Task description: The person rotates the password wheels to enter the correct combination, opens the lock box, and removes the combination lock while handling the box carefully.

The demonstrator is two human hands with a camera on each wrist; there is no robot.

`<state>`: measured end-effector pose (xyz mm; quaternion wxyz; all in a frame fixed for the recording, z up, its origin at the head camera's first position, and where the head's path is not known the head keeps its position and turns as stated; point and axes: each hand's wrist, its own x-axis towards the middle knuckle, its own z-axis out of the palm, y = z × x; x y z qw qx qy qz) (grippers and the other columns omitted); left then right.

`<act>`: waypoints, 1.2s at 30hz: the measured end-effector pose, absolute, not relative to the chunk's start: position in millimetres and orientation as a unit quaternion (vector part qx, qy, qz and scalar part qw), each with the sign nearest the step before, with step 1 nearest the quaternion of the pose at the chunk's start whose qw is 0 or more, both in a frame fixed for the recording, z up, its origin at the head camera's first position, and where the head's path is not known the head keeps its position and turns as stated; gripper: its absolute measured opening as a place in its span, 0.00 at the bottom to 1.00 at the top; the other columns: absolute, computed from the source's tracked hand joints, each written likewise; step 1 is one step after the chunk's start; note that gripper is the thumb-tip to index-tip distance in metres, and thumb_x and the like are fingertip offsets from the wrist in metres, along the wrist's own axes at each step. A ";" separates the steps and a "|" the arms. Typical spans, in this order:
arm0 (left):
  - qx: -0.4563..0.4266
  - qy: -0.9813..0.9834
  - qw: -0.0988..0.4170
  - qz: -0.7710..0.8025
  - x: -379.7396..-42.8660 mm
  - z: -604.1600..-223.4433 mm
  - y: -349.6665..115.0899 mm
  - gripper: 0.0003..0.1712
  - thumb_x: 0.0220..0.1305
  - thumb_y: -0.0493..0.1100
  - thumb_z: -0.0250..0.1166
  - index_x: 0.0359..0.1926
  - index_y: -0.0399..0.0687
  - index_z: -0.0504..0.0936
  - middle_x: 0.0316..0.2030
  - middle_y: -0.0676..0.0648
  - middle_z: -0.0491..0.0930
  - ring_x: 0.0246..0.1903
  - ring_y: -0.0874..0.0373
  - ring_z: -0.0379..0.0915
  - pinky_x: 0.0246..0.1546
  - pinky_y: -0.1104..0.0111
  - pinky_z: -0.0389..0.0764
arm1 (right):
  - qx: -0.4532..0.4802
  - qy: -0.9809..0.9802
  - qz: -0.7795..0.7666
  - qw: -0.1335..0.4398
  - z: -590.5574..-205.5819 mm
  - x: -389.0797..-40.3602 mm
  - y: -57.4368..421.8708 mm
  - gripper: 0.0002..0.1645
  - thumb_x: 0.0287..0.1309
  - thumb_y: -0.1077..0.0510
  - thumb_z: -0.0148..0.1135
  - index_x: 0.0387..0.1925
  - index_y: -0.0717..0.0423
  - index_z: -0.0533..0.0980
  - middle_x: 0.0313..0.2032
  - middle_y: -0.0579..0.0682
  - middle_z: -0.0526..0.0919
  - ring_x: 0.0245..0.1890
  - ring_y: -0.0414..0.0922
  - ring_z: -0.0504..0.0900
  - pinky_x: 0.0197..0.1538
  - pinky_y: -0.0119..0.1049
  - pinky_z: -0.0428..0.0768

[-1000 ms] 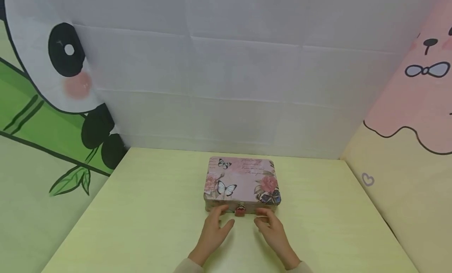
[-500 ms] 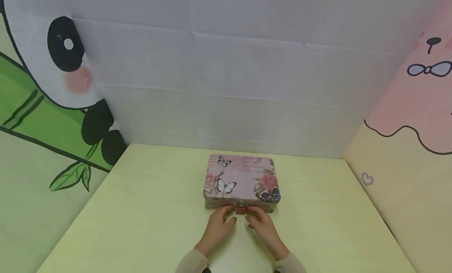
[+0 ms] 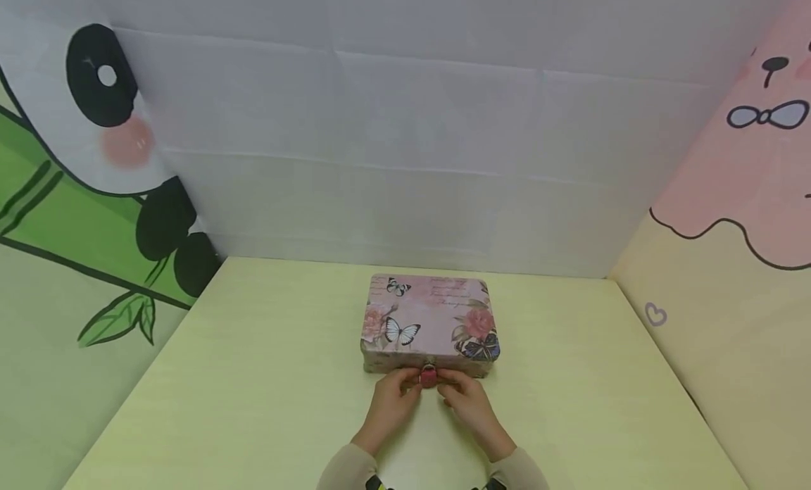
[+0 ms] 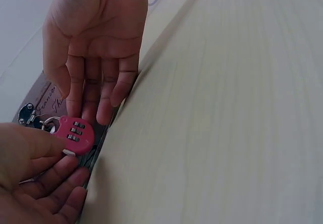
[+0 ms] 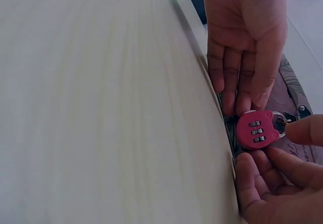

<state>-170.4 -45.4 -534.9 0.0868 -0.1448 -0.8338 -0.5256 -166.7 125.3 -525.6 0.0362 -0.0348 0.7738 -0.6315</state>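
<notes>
Head view: left hand [image 3: 389,405] pinches a red rounded padlock [image 3: 429,377] on the near side of a pink, rectangular, butterfly-printed box [image 3: 431,310]; right hand [image 3: 471,405] touches it, thumb apart. Steadying seems the step; dials [image 5: 257,131] likely need a free fingertip.

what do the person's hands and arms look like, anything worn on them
The left hand and the right hand are bare, with no gloves or rings showing. Beige sleeves end near the wrists. At the bottom of the head view, small dark pieces show beside the sleeves, the left one with some yellow; what they are is unclear.
</notes>
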 end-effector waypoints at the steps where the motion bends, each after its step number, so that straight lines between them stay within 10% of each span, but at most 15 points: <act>1: -0.144 -0.836 0.089 -0.522 -170.3 -535.3 -45.4 0.10 0.59 0.30 0.66 0.43 0.29 0.83 0.37 0.39 0.84 0.35 0.47 0.82 0.38 0.63 0.81 | -0.035 0.774 -0.632 0.037 -525.6 -166.5 125.5 0.20 0.62 0.69 0.58 0.52 0.81 0.73 0.48 0.70 0.81 0.34 0.39 0.78 0.35 0.29 0.77; 36: -0.116 -0.809 0.016 -0.575 -170.8 -526.6 -49.8 0.10 0.64 0.36 0.67 0.39 0.29 0.85 0.32 0.40 0.86 0.33 0.53 0.81 0.36 0.70 0.79 | -0.047 0.747 -0.657 0.091 -518.8 -170.9 132.2 0.16 0.66 0.66 0.56 0.43 0.82 0.77 0.37 0.63 0.86 0.35 0.45 0.83 0.41 0.35 0.82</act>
